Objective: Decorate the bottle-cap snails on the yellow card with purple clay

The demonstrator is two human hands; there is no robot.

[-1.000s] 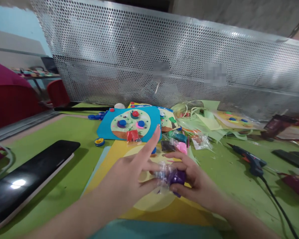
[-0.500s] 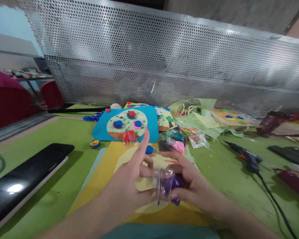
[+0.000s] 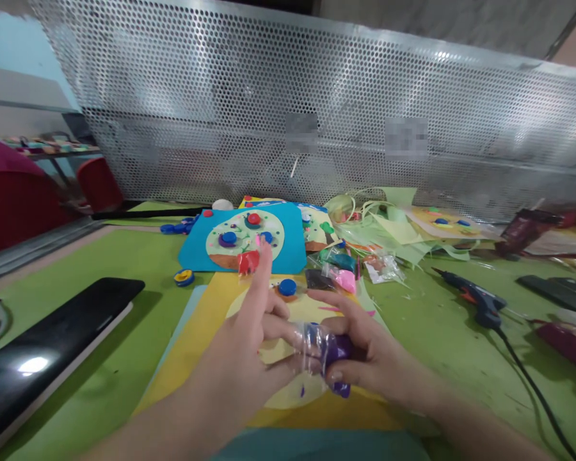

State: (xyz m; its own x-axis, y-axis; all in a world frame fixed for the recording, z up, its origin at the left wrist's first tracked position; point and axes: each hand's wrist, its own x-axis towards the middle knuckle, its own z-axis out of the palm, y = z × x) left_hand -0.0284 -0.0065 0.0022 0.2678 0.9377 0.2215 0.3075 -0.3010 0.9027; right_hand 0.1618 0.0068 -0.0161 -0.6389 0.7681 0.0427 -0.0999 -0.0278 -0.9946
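Both hands meet over a yellow sheet (image 3: 206, 333) with a pale circle on it. My right hand (image 3: 365, 358) is closed round a lump of purple clay in a clear plastic bag (image 3: 329, 351). My left hand (image 3: 249, 352) pinches the open end of that bag between thumb and middle fingers, with the index finger sticking up. Just beyond the hands lie small bags of red clay (image 3: 248, 261), pink clay (image 3: 345, 280) and dark clay (image 3: 318, 279), and a blue bottle cap (image 3: 287, 287).
A blue card with a decorated circle (image 3: 242, 237) lies farther back, green paper strips (image 3: 388, 227) to its right. A glue gun (image 3: 477, 301) with its cord rests at right. A black phone (image 3: 48, 346) lies at left. A perforated metal screen (image 3: 317, 115) closes the back.
My left index finger has drawn slightly back and left, and the bag has been pulled a little more open. The view shifted slightly right.
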